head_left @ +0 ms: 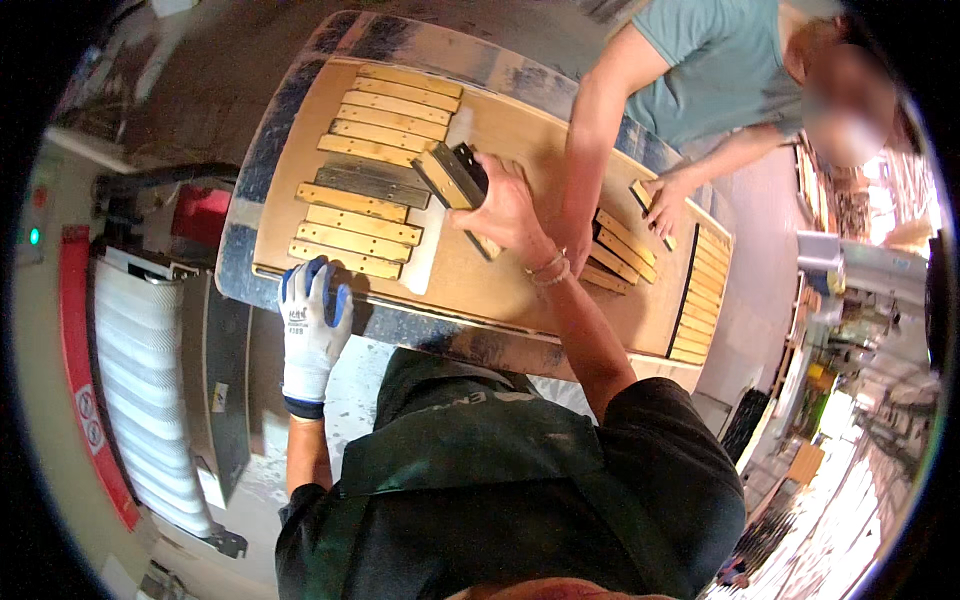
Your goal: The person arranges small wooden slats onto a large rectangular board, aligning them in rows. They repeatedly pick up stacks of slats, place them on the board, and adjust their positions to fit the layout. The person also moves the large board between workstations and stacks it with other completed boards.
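Note:
My right hand point(508, 208), bare with a bracelet at the wrist, grips a small stack of wooden slats point(445, 178) with dark edges, tilted above the middle of the board. Just below it, another slat point(484, 245) is partly covered by the hand. My left hand point(314, 325) wears a white glove with blue fingertips. It rests on the near left edge of the table with its fingers extended, holding nothing. Beyond its fingertips lie yellowish slats point(355, 248) in a row, some dark grey slats point(370, 182), and a farther row of yellowish slats point(395, 112).
Across the table point(480, 348), a co-worker point(710, 80) in a teal shirt touches a slat with one hand point(668, 205); the other is hidden behind my wrist. Loose slats point(622, 245) and a tight row point(700, 290) lie rightward. A roller machine point(145, 380) stands left.

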A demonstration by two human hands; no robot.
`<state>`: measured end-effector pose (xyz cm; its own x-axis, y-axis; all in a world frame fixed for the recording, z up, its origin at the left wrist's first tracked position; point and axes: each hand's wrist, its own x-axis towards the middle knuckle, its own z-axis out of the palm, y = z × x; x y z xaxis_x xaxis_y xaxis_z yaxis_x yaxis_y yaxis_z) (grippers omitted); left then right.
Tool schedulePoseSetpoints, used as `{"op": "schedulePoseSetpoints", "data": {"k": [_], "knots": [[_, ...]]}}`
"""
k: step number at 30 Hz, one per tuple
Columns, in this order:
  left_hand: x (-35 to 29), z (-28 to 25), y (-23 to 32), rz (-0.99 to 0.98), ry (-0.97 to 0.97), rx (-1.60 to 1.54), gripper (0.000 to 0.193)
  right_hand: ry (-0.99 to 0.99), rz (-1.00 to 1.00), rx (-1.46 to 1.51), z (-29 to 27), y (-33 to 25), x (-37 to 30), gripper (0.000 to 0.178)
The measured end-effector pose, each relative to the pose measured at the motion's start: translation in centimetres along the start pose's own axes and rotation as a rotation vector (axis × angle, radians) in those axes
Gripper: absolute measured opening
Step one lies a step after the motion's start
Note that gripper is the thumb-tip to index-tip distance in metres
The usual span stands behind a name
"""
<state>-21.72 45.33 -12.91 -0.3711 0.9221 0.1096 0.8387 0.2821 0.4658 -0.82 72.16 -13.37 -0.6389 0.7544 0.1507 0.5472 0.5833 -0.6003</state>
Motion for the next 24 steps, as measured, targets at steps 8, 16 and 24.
{"op": "schedulePoseSetpoints", "data": {"k": [8,16,24], "knots": [[-0.2,0.6,0.5,-0.023,0.002,0.045,0.044,-0.018,0.095,-0.405,-3.1,3.5,7.5,0.087],[-0.9,1.0,1.3,-0.031,0.033,0.034,0.048,-0.305,-0.026,-0.477,0.3,11.5,7.5,0.072],[-1.5,1.3,1.5,-0.053,0.02,0.089,0.049,-0.137,0.018,-0.58,2.3,8.0,10.7,0.022]]}}
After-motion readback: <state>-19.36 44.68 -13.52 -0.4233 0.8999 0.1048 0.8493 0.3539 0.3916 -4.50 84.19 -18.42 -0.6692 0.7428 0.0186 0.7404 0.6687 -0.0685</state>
